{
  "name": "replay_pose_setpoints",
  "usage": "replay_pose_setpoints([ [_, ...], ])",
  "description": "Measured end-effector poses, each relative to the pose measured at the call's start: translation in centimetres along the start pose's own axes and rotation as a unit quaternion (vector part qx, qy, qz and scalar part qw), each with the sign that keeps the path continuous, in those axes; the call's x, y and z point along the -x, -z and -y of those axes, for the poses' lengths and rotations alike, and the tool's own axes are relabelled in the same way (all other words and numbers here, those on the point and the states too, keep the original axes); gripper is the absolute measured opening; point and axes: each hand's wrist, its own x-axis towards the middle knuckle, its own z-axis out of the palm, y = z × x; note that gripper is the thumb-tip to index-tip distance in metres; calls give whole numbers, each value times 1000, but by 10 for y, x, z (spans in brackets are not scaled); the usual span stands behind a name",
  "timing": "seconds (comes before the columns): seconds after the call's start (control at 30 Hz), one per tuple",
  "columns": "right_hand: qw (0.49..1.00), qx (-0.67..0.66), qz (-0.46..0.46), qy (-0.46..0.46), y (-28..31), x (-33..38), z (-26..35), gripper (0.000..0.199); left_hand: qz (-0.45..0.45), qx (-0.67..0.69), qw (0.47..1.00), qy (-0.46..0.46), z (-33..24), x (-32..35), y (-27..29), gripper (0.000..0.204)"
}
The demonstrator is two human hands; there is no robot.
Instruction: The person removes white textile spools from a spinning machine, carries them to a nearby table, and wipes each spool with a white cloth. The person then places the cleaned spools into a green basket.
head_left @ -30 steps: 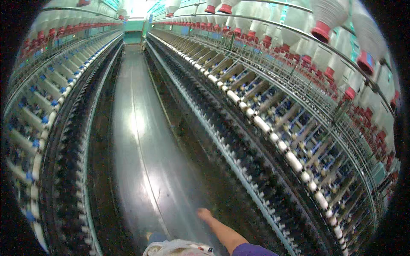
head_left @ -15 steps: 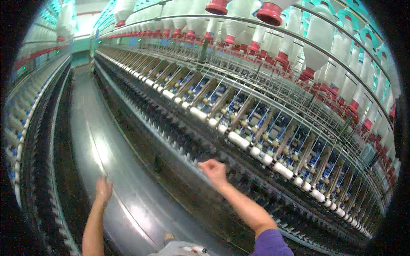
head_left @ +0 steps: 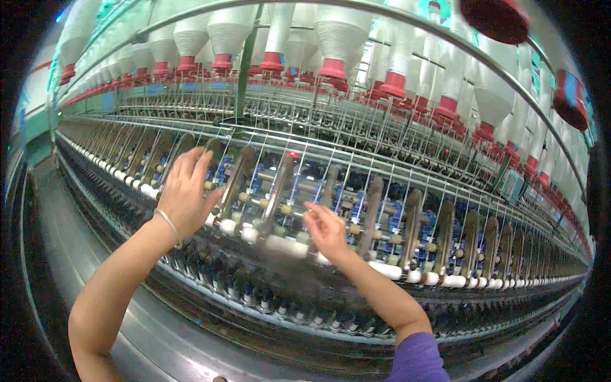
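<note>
My left hand, with a light band at its wrist, has its fingers stretched and thumb apart. It lies over the drafting arms of a spinning machine, its fingertips by the top of one arm; contact cannot be made out. Further right, my right hand is half curled with fingertips drawn together, in front of a drafting arm. Anything between those fingertips is too small to see. White rollers run below both hands, partly blurred near the right one. Blue and cream parts sit between the arms.
Large white yarn bobbins with red ends hang above, behind a metal rail. Below the rollers runs a row of dark spindles. A shiny grey floor aisle lies left, and a red light glows mid-machine.
The view has turned toward the machine. My left hand has come up from over the aisle to the drafting arms. My right hand has risen from the spindle row to roller level.
</note>
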Motion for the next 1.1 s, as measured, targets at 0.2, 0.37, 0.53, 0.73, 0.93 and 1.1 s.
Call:
replay_pose_setpoints([
  [0.2, 973, 169, -78, 135, -55, -62, -23, 18, -103, 115, 988, -28, 83, -103, -69, 59],
  [0.37, 969, 124, -215, 15, -92, -194, -76, 28, -181, 281, 941, 41, 86, -239, -102, 71],
  [0.53, 961, 70, -196, -182, -94, -346, -106, 27, -167, 351, 906, 169, 60, -322, -114, 89],
  [0.73, 843, 496, 183, -98, -86, -352, -121, 35, -84, 414, 903, 80, 78, -346, -79, 60],
  [0.93, 955, -262, -14, -136, -96, -209, -19, 47, -40, 536, 842, 30, 80, -184, -128, 57],
  [1.1, 937, -130, 107, -306, -126, -72, 97, 60, -328, 281, 881, -194, 92, -65, -74, 43],
])
